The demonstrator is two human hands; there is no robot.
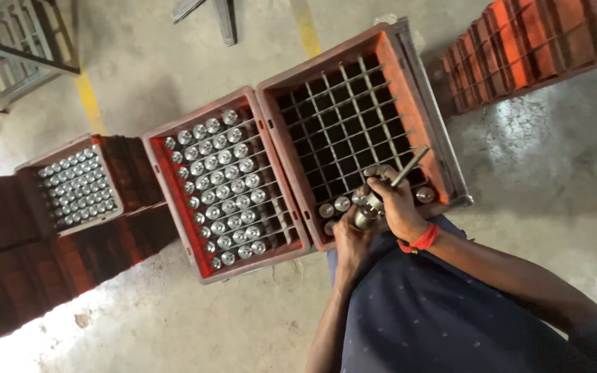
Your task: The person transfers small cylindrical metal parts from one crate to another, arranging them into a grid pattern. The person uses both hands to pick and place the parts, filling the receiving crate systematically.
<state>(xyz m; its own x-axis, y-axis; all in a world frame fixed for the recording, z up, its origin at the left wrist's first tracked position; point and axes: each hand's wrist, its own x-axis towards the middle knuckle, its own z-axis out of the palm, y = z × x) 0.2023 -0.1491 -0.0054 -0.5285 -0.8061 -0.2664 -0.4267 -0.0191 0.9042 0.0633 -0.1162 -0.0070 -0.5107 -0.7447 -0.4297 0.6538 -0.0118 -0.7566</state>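
Below, red crates (226,183) sit on a concrete floor (174,318); both hands' fingers (381,190) grasp a metal cylinder (367,207).

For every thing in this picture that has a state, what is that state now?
Left hand: closed on the metal cylinder.
Right hand: holding the thin metal rod, tilted.
Right crate: mostly empty, a few cylinders in its near row.
Middle crate: nearly full.
Left crate: full.
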